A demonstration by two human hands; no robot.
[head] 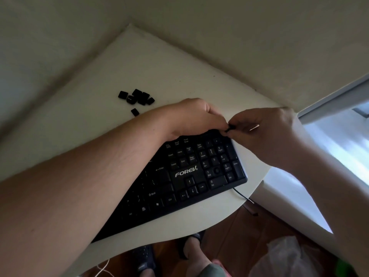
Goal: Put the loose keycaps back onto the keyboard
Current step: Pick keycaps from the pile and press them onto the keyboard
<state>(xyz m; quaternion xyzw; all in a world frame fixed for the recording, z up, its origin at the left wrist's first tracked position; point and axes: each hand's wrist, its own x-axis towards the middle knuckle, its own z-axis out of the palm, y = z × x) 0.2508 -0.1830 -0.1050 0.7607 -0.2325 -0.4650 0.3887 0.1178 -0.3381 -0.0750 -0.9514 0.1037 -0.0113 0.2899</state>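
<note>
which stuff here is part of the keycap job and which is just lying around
Part of the job:
- keyboard
- loose keycaps in a heap on the table
- keycap pinched between the hands

Lying around:
- plastic bag on the floor
- white cord on the floor

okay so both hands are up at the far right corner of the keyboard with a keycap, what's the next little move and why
Probably lower the keycap, pinched between the left hand and right hand, onto its socket at the keyboard's numpad corner and press. It hovers right there, though the socket is hidden. Loose keycaps wait on the table.
</note>
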